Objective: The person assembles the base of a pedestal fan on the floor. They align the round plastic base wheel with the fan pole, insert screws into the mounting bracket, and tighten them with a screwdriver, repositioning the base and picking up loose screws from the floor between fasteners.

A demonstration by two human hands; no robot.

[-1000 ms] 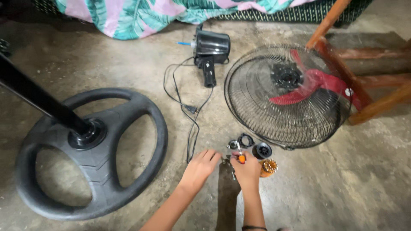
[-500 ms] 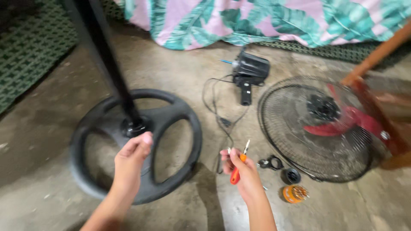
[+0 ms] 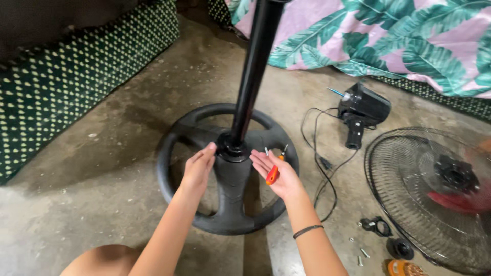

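A black round fan base (image 3: 176, 134) lies on the concrete floor with a black pole (image 3: 254, 65) standing upright in its hub. My left hand (image 3: 199, 166) touches the collar at the pole's foot with its fingertips. My right hand (image 3: 279, 175) is palm up just right of the hub, holding a small orange-handled screwdriver (image 3: 273, 171) and a small screw against the palm.
A black fan motor (image 3: 361, 111) with a loose cord lies right of the base. A round wire grille with red blades (image 3: 440, 197) lies at the far right, with small black parts and screws (image 3: 381, 237) in front of it. Patterned fabric and a dotted green cover border the floor.
The view swung left from the grille to the base. My right hand carried the screwdriver from the small parts over to the hub, and my left hand came to the pole's foot.
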